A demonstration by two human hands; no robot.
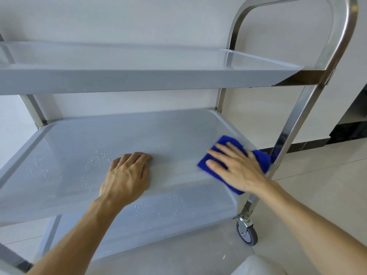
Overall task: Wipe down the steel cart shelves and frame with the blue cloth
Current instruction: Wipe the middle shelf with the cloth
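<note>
A steel cart with three shelves fills the view. Its middle shelf (99,139) carries patches of water droplets. My right hand (236,167) lies flat, fingers spread, pressing the folded blue cloth (262,158) onto the right end of that shelf, close to the upright frame post (294,120). My left hand (127,175) grips the front rim of the middle shelf, its fingers curled over the edge. The top shelf (139,80) is above both hands, and the bottom shelf (158,221), also spotted with droplets, lies below.
The cart's curved handle (345,26) rises at the upper right. A grey caster wheel (247,232) stands on the pale tiled floor (317,175). A white wall runs behind the cart, with a dark baseboard at the right. A white object (256,264) shows at the bottom edge.
</note>
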